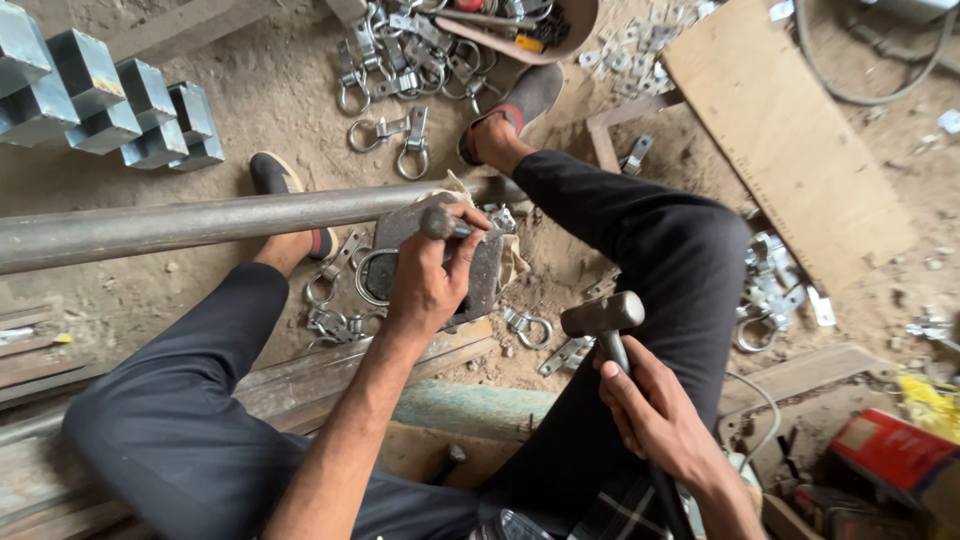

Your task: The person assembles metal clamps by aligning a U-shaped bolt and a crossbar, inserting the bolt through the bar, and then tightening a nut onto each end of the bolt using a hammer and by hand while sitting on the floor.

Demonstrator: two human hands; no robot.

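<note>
The left hand [425, 275] is pinching a short steel punch [437, 222] upright against a metal ring clamp [372, 275] lying on the anvil block [480, 275]. The right hand [655, 410] is wrapping the handle of a hammer [603, 314], head-heavy, rigid, probably best held low.

- A stack of grey metal blocks [110, 100] lies on the sandy floor [270, 90], top left.
- A flat wooden board [790, 140] lies at the right.
- A heap of metal ring clamps [410, 60] lies near a bowl [560, 35].
- A red box [895, 450] sits at the bottom right.
</note>
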